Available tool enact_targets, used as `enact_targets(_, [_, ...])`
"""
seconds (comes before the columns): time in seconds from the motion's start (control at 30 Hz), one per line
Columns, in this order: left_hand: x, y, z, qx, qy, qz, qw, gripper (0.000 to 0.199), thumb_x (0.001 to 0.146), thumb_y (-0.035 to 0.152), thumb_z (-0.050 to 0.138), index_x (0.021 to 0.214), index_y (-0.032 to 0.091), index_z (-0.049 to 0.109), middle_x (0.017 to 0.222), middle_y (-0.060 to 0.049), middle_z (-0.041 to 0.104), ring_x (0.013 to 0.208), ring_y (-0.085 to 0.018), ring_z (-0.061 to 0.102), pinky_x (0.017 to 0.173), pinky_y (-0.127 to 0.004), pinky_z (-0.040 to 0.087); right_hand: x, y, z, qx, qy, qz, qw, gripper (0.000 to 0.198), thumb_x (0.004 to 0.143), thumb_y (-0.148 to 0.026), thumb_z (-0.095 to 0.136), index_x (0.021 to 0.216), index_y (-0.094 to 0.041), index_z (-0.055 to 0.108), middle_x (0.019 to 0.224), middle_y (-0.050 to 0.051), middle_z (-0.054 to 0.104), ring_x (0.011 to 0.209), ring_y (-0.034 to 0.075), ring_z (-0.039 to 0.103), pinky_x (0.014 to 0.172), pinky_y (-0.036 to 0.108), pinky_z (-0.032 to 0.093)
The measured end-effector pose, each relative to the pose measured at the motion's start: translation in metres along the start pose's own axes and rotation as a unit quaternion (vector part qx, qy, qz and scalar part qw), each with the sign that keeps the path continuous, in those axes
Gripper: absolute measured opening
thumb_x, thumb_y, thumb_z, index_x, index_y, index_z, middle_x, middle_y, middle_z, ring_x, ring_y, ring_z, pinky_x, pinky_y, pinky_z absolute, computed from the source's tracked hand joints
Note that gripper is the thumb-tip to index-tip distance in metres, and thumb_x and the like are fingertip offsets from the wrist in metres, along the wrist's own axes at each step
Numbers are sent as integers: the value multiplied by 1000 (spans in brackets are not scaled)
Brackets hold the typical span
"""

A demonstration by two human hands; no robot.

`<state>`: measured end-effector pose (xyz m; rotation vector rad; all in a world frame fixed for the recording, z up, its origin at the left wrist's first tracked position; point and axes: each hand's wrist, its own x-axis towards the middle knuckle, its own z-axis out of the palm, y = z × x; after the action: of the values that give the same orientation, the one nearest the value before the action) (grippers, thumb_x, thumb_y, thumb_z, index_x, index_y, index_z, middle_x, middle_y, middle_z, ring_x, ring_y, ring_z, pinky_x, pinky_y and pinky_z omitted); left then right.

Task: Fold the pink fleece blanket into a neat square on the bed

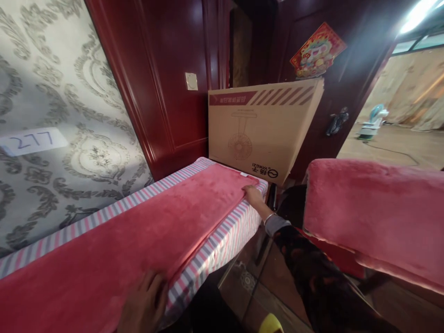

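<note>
A long, folded pink plush blanket (pixel 149 226) lies over a striped cloth (pixel 222 240) covering a narrow bench-like surface. My right hand (pixel 252 193) reaches to its far front corner, with the fingers closed on the blanket's edge. Close to that hand, a small white tag (pixel 244 175) shows on the plush. Nearer to me, my left hand (pixel 144 300) rests at the blanket's front edge. Its fingers are curled against the plush and slightly blurred, and the fingertips are partly hidden.
A large cardboard box (pixel 256 129) stands at the far end, against dark red doors. To the right is another pink plush-covered surface (pixel 374 217). Patterned wallpaper (pixel 97 115) borders the left side. A fan (pixel 374 121) stands on the floor beyond the doorway.
</note>
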<state>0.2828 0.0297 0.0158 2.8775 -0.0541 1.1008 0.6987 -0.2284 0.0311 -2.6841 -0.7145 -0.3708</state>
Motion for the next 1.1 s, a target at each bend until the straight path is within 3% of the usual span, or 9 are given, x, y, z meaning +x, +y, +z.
enact_targets(0.17, [-1,-2,-2,-11,-8,-16,1000,15,94,29,51,87,28,64,79,0,70,65,-18,68,59,-28,53,9,20,7,-14,-17,-33,999,43,87,-7,45,118,-15,72,124,11,70,119,21,60,104,30,43])
enact_targets(0.33, [-4,-4,-1,-15,1,-16,1000,14,94,33,53,90,29,66,83,-1,73,70,-19,71,63,-29,55,8,29,11,-33,-10,-7,999,40,91,-9,44,120,-15,71,123,13,70,112,23,64,97,31,47])
enact_targets(0.47, [-10,-6,0,-11,-1,-28,1000,16,94,36,53,93,30,67,87,-3,74,73,-20,72,66,-30,57,0,34,11,-34,-4,-3,999,43,89,-6,44,120,-18,71,129,10,68,119,20,62,102,27,45])
enact_targets(0.6, [-9,-4,-2,-19,-19,-50,998,18,95,35,51,89,29,68,84,-2,74,71,-19,72,63,-27,57,6,28,8,-36,11,4,999,45,90,-8,41,125,-15,69,125,13,69,118,24,62,103,33,45])
enact_targets(0.73, [1,-3,-3,-28,-66,-71,995,23,95,32,50,80,28,67,76,-2,72,64,-17,70,55,-24,55,21,17,11,-32,46,-19,998,52,97,-21,39,147,-12,49,151,15,49,143,28,39,115,43,34])
enact_targets(0.83, [3,-5,-3,-23,-82,-78,993,20,93,33,53,85,29,70,80,-2,74,66,-19,72,56,-26,57,23,18,21,-32,2,-30,999,53,100,-31,41,151,-17,45,159,13,38,149,30,29,117,51,28])
enact_targets(0.93, [1,-10,-4,-49,-94,-87,991,17,90,33,58,97,33,73,92,-3,78,76,-22,75,64,-29,60,23,28,30,-29,-52,-17,998,46,99,-32,43,142,-20,55,153,13,47,143,30,40,114,56,31])
enact_targets(1.03, [10,-27,-9,-137,-165,-131,968,18,90,35,57,91,33,74,85,-1,78,73,-22,73,65,-29,61,35,31,32,-24,-34,-2,999,43,100,-32,41,136,-19,61,144,16,57,135,31,50,110,56,35])
enact_targets(1.1, [27,-50,-12,-179,-181,-161,954,24,91,40,53,86,32,74,83,-1,77,73,-22,72,66,-30,61,52,25,32,-15,-16,5,1000,45,100,-30,39,138,-16,59,138,18,61,129,31,55,109,51,38])
